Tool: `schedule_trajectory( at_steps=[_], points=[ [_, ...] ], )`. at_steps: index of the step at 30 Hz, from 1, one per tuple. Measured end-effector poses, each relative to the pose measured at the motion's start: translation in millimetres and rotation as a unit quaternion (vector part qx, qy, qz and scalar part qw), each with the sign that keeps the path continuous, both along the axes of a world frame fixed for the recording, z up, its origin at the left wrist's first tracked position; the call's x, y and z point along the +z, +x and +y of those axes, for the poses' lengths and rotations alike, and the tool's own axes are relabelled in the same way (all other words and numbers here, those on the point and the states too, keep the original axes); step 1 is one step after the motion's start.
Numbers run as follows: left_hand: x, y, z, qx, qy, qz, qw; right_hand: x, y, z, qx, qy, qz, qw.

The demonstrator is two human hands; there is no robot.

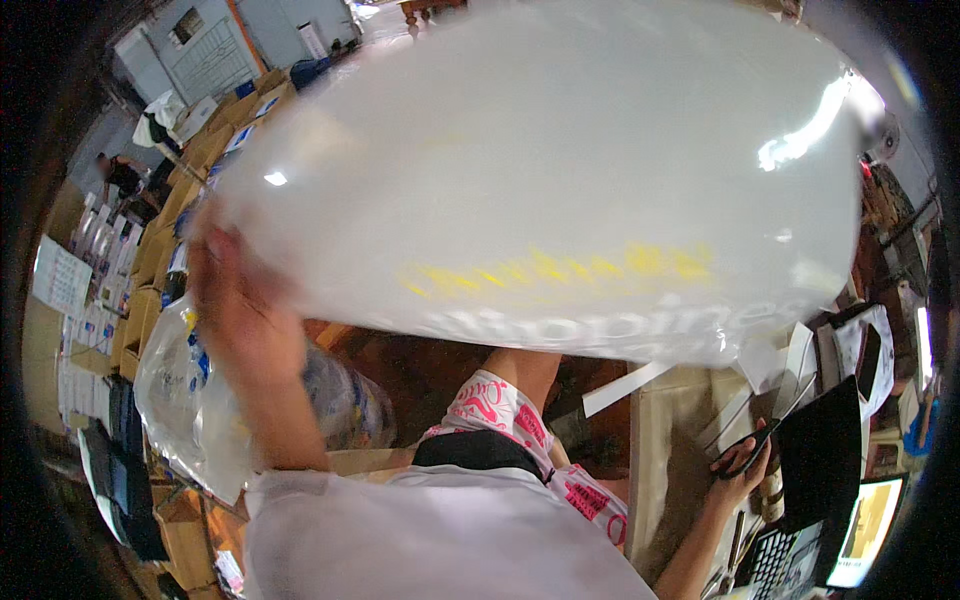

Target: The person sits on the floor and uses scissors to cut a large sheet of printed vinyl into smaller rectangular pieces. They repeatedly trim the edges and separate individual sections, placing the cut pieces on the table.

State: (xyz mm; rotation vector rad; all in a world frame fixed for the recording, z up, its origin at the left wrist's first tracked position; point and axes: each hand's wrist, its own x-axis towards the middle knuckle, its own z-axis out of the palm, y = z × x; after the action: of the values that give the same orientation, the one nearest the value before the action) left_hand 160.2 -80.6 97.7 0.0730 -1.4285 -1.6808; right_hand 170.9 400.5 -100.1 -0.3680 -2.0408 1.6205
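A worker's left hand (235, 300), blurred in motion, is raised to the left edge of a large white plastic mailing bag (560, 170). The grip looks closed on that edge, though blur hides the fingers. The bag is held up just under the camera, spreading across most of the view, with a yellow band and pale lettering near its lower hem. The right hand cannot be seen; it may be behind the bag, and whether it grips anything cannot be told.

By the look of it, the bag is being lifted and spread rather than filled; nothing shows whether it holds anything. A next move would seem to call for a steady hold on both edges so the thin film does not sag or slip.

Below the raised arm sits a clear plastic sack (215, 400) with blue-and-white packets inside. Beside it, a second person's hand (740, 470) rests with dark scissors (748, 448) on a cardboard-covered bench (670, 470), next to a laptop (830, 500) with its screen lit.

Farther off on the left, rows of open cardboard boxes (150, 250) run toward the back wall; their contents are too small to make out.
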Motion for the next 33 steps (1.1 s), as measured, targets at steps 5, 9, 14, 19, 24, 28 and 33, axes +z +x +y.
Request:
schedule_trajectory(
  at_steps=[5, 9, 14, 19, 24, 28, 33],
  points=[
    [56, -73, -144, 0.155, -0.266, -0.067, 0.949, -1, -1, -5, 0.006, -0.011, -0.007, 1.0],
    [53, -186, -184, 0.213, -0.168, -0.201, 0.941, 2, -1, -7, -0.004, 0.006, -0.022, 1.0],
    [-35, -306, -334, 0.376, -0.475, -0.189, 0.773, -3, -5, -8, 0.0, 0.022, -0.033, 0.999],
    [-107, -392, -300, 0.365, -0.473, -0.319, 0.736, -9, -3, -10, -0.083, -0.036, -0.018, 0.996],
    [-153, -433, -314, 0.34, -0.456, -0.399, 0.719, -14, -7, -11, -0.12, 0.015, -0.035, 0.992],
    [-166, -437, -305, 0.382, -0.467, -0.343, 0.72, -13, -9, -9, -0.109, 0.027, -0.041, 0.993],
    [-166, -412, -229, 0.201, -0.635, -0.103, 0.739, -11, -15, -10, -0.095, 0.017, -0.044, 0.994]
  ],
)
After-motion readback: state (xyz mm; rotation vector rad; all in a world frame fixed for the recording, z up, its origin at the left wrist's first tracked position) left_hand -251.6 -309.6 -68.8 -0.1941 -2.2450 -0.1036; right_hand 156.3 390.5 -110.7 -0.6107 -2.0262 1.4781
